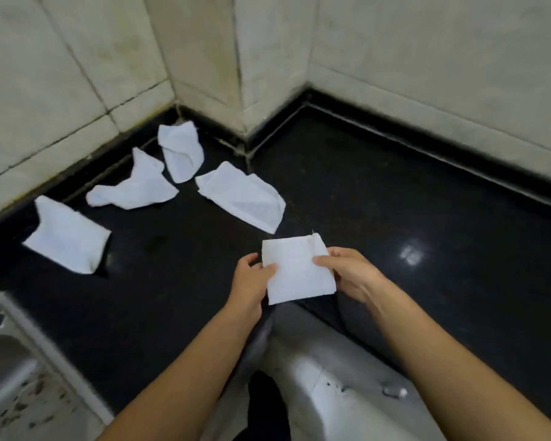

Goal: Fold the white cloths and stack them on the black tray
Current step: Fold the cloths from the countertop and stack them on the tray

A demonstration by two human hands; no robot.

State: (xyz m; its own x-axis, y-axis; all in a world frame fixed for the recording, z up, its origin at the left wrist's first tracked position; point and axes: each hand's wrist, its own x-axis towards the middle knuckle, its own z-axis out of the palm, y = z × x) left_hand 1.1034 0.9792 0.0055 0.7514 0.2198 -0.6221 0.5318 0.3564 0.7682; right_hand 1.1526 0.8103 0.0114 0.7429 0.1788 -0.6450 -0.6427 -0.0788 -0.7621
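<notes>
1. No text, label, brand, number or sign can be read anywhere in the head view.
2. The folded white cloth [296, 268] held up in front shows plain fabric, with no print or tag lettering visible.
3. The black tabletop [395, 202] and the wall tiles [427, 58] carry no markings that can be made out.

A kitchen: black stone counter [395, 192] in a tiled-wall [427, 58] corner, steel sink [10, 361] alongside.
</notes>
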